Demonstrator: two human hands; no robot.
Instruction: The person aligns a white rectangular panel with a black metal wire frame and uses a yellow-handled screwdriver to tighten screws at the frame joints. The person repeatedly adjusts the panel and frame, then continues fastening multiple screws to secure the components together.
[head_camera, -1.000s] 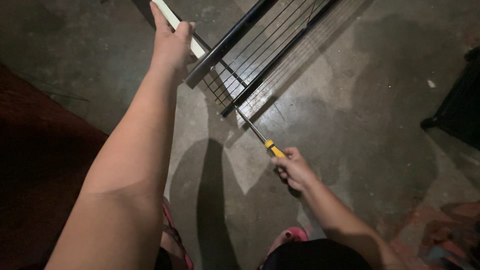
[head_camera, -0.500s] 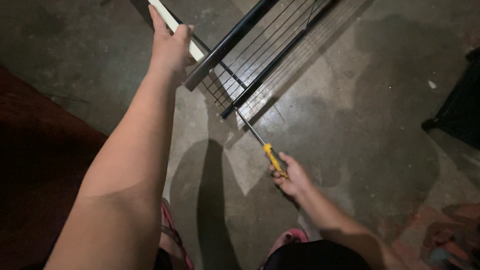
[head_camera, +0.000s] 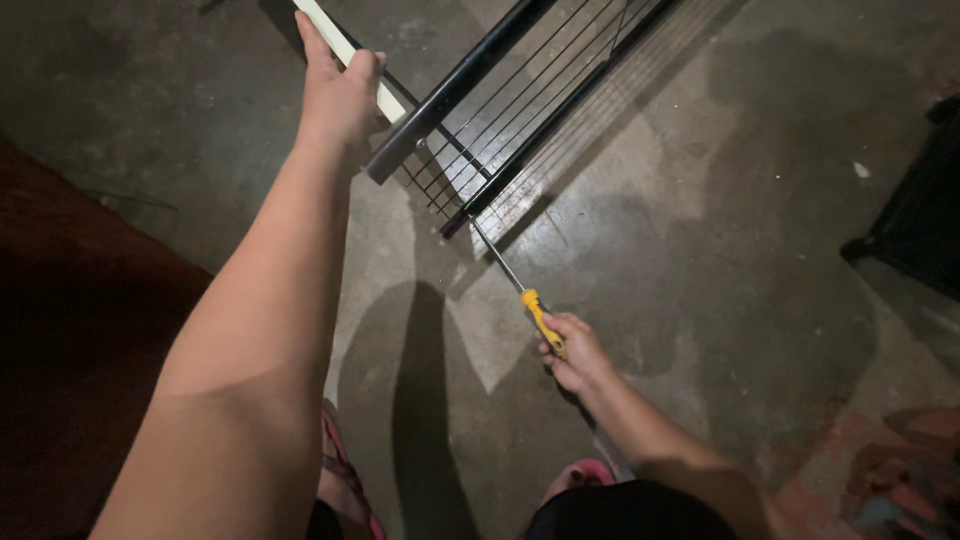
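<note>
A long screwdriver (head_camera: 510, 275), its yellow handle closed in the right hand (head_camera: 572, 352), slants up and left from that grip to the black wire rack's (head_camera: 520, 110) lower bar, while the left hand (head_camera: 340, 90), farther off, clasps the rack's pale top rail (head_camera: 345, 50).

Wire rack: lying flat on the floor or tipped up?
Tipped up. The left hand holds the wire rack by its pale end bar, its lower corner near the concrete floor. Floor contact: cannot tell.
</note>
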